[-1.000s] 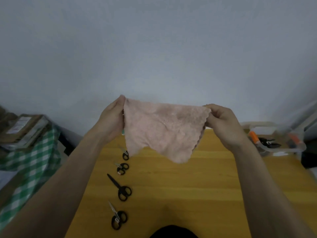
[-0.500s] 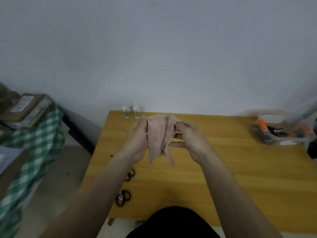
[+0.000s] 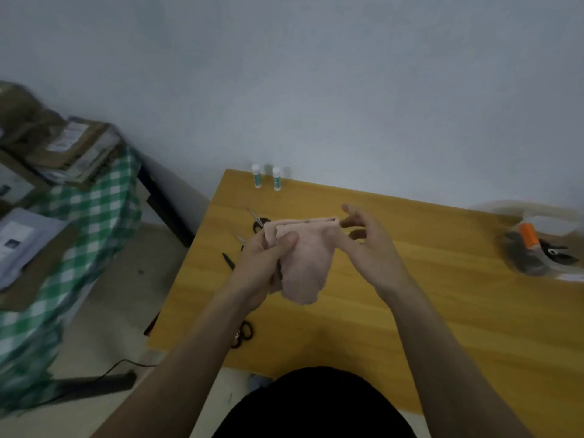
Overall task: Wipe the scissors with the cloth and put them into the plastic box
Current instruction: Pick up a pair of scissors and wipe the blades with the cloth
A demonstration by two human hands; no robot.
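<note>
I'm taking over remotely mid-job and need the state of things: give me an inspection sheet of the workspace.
Surface: yellow wooden table, set against a pale wall.
Job's things: pink cloth folded, held above the table; scissors and others lie along the table's left side, partly hidden by the left arm; plastic box at the far right, blurred, with dark scissors and something orange beside or in it.
Clutter: two small tubes upright at the far edge.
Hands: left hand grips the cloth; right hand pinches its top corner.
Cables: a black cable on the floor.
Surroundings: green checked cloth under stacked parcels.
</note>
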